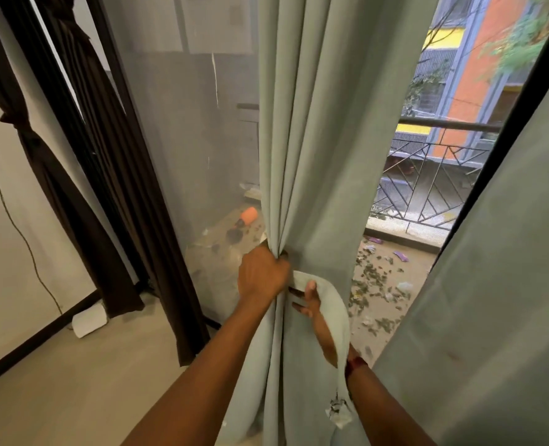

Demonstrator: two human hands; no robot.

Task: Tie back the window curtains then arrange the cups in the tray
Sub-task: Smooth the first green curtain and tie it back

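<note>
A pale green curtain (pixel 318 130) hangs in the middle of the head view, gathered into tight folds at waist height. My left hand (pixel 261 273) grips the gathered bunch from the left. My right hand (pixel 310 299) sits just right of it, fingers pointing left, holding a matching fabric tie-back strip (pixel 334 313) that drapes over the wrist and hangs down with a frayed end (pixel 339 410). A second pale green curtain (pixel 498 284) hangs loose at the right. No cups or tray are in view.
A dark brown curtain (pixel 73 194), tied at its middle, hangs at the left by a dark door frame. A sheer mesh screen (pixel 189 140) covers the opening. Beyond lies a littered balcony floor (pixel 385 281) with a metal railing (pixel 427 185). A white box (pixel 89 321) lies on the room floor.
</note>
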